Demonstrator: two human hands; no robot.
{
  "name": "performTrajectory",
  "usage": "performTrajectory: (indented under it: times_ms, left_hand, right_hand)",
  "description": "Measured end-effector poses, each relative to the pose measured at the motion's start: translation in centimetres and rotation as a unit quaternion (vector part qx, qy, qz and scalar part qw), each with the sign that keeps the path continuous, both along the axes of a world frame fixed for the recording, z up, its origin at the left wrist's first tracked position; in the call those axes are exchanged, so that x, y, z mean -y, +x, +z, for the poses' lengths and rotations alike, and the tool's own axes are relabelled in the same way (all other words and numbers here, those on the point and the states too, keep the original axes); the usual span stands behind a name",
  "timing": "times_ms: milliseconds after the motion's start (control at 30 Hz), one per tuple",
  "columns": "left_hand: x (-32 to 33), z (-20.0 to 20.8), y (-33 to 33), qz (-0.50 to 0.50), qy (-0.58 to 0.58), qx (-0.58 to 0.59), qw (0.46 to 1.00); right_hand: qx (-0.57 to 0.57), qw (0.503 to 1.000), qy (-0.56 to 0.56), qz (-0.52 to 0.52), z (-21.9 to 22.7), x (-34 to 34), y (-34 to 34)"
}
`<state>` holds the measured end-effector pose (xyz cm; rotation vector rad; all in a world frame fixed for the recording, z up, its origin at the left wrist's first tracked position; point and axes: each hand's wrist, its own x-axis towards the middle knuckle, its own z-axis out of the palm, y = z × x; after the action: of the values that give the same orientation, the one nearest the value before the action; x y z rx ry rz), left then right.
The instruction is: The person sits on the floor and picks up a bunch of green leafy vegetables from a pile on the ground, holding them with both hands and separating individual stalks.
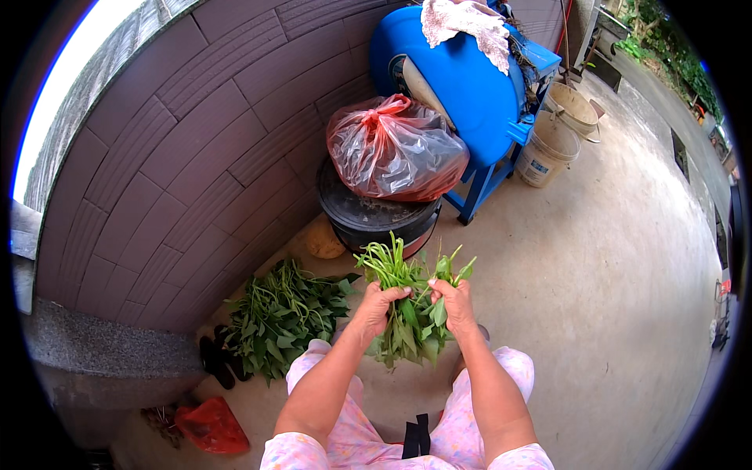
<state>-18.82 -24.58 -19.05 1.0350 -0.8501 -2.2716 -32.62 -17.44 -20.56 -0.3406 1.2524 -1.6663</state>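
Note:
My left hand (pixel 377 304) is closed round a bunch of leafy green stems (pixel 385 265), whose cut ends point up and away from me. Beside it, my right hand (pixel 453 302) grips a smaller bundle of greens (pixel 448 268), thumb toward the left one. Leaves from both bundles hang down between my hands, above my knees, and overlap there. On the floor to the left lies a large pile of the same leafy greens (pixel 283 317).
Ahead, a knotted red plastic bag (pixel 395 149) rests on a black lidded bucket (pixel 368 219). Behind stands a blue machine (pixel 462 78) with a cloth on it. White buckets (pixel 547 149) stand right of it. Left are a brick wall (pixel 196 149), dark shoes (pixel 215 360) and a red bag (pixel 211 425).

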Motion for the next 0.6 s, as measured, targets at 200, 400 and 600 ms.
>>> performTrajectory:
  times_ms: [200, 400, 600]
  left_hand:
    - [1.5, -0.7, 0.9, 0.126, -0.028, 0.015, 0.992]
    - [3.0, 0.1, 2.3, 0.282, -0.072, 0.034, 0.956]
    - [4.3, 0.7, 4.3, 0.322, -0.088, 0.046, 0.942]
  right_hand:
    - [-0.013, 0.999, 0.003, -0.048, -0.5, 0.1, -0.3]
    - [0.0, 0.995, -0.002, -0.101, -0.9, -0.2, -1.4]
    - [0.003, 0.989, -0.003, -0.148, -0.9, -0.7, -2.8]
